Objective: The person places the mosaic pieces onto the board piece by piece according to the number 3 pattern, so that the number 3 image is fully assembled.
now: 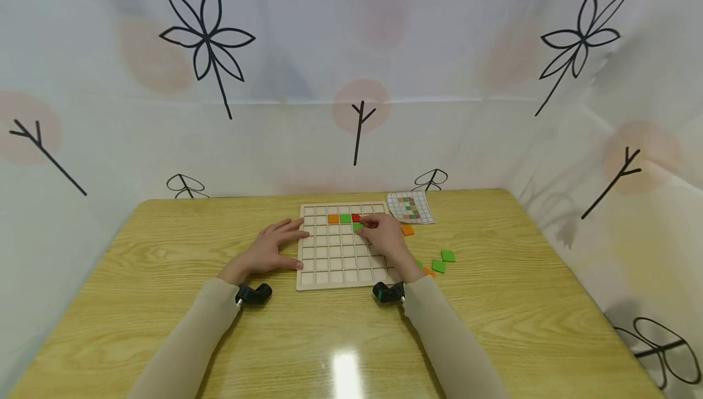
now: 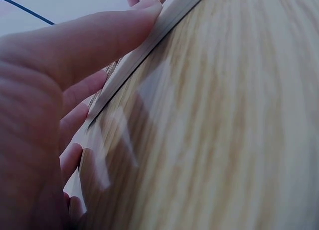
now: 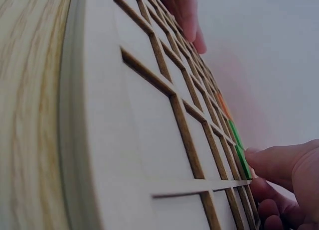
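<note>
A pale wooden grid board [image 1: 336,262] lies on the table. In its second row from the top sit an orange tile [image 1: 333,219], a green tile [image 1: 345,218] and a red tile [image 1: 356,218]. Just below the red one, a second green tile [image 1: 358,227] is at the thumb and fingertips of my right hand [image 1: 384,237], which pinches it at its square. The right wrist view shows the thumb [image 3: 274,163] against this green tile [image 3: 242,160]. With fingers spread, my left hand [image 1: 266,249] rests along the board's left edge, thumb [image 2: 114,33] on the rim.
A paper pattern card [image 1: 410,207] with coloured squares lies by the board's upper right corner. Right of the board are loose tiles: an orange one [image 1: 407,229], green ones [image 1: 448,256] and another orange one [image 1: 429,271], partly behind the right wrist. A patterned cloth wall [image 1: 285,143] borders the table.
</note>
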